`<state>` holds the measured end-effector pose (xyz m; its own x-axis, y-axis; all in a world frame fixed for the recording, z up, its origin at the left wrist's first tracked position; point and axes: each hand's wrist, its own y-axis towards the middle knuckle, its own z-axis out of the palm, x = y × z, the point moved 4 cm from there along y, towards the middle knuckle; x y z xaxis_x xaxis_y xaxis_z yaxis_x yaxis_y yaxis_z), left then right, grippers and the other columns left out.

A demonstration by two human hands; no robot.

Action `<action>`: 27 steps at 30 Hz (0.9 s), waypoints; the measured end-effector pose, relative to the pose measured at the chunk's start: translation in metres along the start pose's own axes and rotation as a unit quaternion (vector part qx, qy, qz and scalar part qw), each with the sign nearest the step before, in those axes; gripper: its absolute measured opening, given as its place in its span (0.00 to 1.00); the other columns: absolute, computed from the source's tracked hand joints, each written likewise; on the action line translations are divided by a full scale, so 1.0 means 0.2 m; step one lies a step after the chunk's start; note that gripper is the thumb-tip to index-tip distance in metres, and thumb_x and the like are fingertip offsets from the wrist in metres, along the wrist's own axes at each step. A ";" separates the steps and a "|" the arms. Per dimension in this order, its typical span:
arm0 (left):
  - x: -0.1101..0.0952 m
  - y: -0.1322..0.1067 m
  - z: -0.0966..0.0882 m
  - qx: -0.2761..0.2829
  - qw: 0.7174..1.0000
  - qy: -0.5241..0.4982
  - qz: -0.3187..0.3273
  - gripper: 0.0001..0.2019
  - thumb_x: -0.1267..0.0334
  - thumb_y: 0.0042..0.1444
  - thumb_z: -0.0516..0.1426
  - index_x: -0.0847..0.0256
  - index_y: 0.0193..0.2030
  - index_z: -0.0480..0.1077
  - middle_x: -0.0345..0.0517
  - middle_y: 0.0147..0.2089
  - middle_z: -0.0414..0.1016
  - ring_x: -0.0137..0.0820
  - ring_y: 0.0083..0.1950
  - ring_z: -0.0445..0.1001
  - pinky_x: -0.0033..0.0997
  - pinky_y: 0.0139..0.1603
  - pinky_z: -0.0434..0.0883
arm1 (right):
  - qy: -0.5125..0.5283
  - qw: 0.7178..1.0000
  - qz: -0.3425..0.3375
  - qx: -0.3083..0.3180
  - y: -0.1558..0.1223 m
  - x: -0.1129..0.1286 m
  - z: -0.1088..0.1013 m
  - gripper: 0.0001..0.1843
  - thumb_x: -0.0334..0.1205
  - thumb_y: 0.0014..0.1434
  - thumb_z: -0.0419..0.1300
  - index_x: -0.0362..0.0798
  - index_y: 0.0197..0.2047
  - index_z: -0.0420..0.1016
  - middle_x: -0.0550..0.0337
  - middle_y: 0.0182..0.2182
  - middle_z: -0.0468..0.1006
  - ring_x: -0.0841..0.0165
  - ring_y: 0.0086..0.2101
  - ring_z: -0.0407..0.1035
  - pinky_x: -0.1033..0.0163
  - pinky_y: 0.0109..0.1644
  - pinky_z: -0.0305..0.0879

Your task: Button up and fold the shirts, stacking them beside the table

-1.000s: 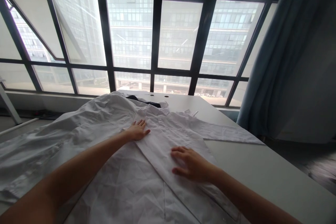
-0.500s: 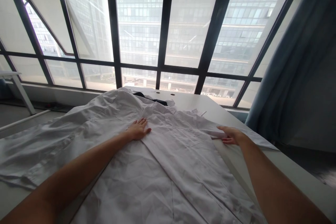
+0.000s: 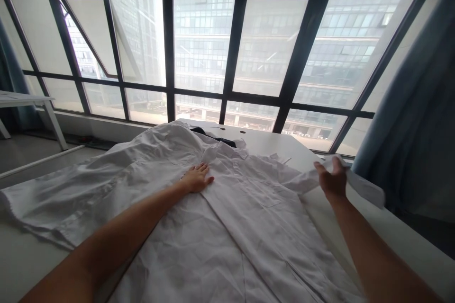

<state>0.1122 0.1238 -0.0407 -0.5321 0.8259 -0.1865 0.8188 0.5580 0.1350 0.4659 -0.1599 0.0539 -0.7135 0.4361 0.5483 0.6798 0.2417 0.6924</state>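
Note:
A long white coat (image 3: 213, 227) with a chest pocket is spread, wrinkled, over a white table (image 3: 280, 141). My left hand (image 3: 197, 177) lies flat on its upper front, fingers extended, near the collar. Out to the right, my right hand (image 3: 333, 181) grips the coat's sleeve (image 3: 366, 189), which is raised off the tabletop with its end hanging beyond the hand. Part of the sleeve is hidden behind the fingers.
Something dark (image 3: 225, 142) lies by the collar. The table has two round dark holes near its far edge. Large windows (image 3: 202, 42) stand behind, with a blue-grey curtain (image 3: 401, 118) at right. Another white table (image 3: 24, 99) is at left.
My right hand has closed on the sleeve and lifted it up and to the right. My left hand stays on the coat. The view has shifted slightly left.

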 end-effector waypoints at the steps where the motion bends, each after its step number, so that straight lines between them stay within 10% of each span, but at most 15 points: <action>1: 0.00 0.00 -0.01 -0.005 1.000 -0.013 -0.001 0.30 0.47 0.67 0.43 0.66 0.68 0.58 0.59 0.73 0.49 0.45 0.74 0.46 0.50 0.71 0.45 | -0.008 0.999 -0.048 0.008 -0.05 0.13 -0.01 0.40 0.51 0.60 0.53 0.29 0.66 0.56 0.29 0.57 0.66 0.44 0.58 0.61 0.45 0.58 0.63; 5: 0.02 -0.02 -0.08 -0.020 0.979 -0.201 -0.024 0.33 0.45 0.68 0.37 0.69 0.61 0.68 0.60 0.65 0.66 0.46 0.68 0.60 0.45 0.68 0.53 | -0.036 0.901 -0.359 0.239 -0.50 0.66 -0.01 0.34 0.47 0.59 0.56 0.36 0.64 0.63 0.36 0.55 0.71 0.47 0.57 0.62 0.44 0.62 0.58; 9: 0.01 -0.11 -0.15 0.019 0.897 -0.439 -0.041 0.44 0.37 0.65 0.28 0.71 0.64 0.65 0.59 0.49 0.79 0.44 0.52 0.75 0.43 0.56 0.66 | -0.030 0.770 -0.488 0.409 -0.94 0.84 -0.03 0.18 0.35 0.60 0.53 0.39 0.48 0.79 0.39 0.60 0.68 0.53 0.59 0.62 0.49 0.65 0.56; 12: -0.03 -0.21 -0.16 0.059 0.833 -0.548 -0.051 0.42 0.32 0.59 0.46 0.69 0.66 0.62 0.56 0.43 0.79 0.39 0.40 0.76 0.37 0.43 0.69 | -0.032 0.775 -0.469 0.422 -0.99 0.81 -0.03 0.20 0.30 0.61 0.50 0.37 0.50 0.78 0.41 0.66 0.59 0.54 0.61 0.60 0.49 0.64 0.58; 16: -0.10 -0.31 -0.15 0.031 0.858 -0.511 -0.033 0.42 0.51 0.43 0.68 0.66 0.64 0.64 0.42 0.33 0.75 0.29 0.30 0.71 0.29 0.34 0.66 | -0.054 0.789 -0.451 0.415 -0.93 0.77 -0.01 0.17 0.32 0.64 0.50 0.38 0.45 0.79 0.41 0.67 0.58 0.53 0.60 0.63 0.48 0.61 0.61; 22: -0.14 -0.38 -0.18 -0.112 0.913 -0.393 0.013 0.20 0.59 0.46 0.63 0.66 0.45 0.78 0.42 0.29 0.74 0.28 0.30 0.69 0.28 0.34 0.66 | -0.033 0.808 -0.430 0.401 -0.94 0.73 0.01 0.15 0.32 0.64 0.50 0.40 0.41 0.79 0.43 0.67 0.58 0.53 0.58 0.65 0.48 0.61 0.62; 27: -0.19 -0.41 -0.20 -0.082 0.851 -0.517 0.029 0.40 0.66 0.45 0.60 0.61 0.68 0.60 0.55 0.53 0.76 0.23 0.29 0.67 0.23 0.26 0.61 | -0.017 0.798 -0.454 0.396 -0.95 0.74 0.00 0.16 0.31 0.63 0.49 0.40 0.43 0.79 0.44 0.67 0.58 0.53 0.58 0.66 0.47 0.60 0.63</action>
<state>0.0565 0.0496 -0.0064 0.0526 0.3868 -0.9207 0.7513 0.5920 0.2916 0.2319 -0.1418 0.0035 -0.9768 -0.2115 -0.0328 -0.2123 0.9375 0.2757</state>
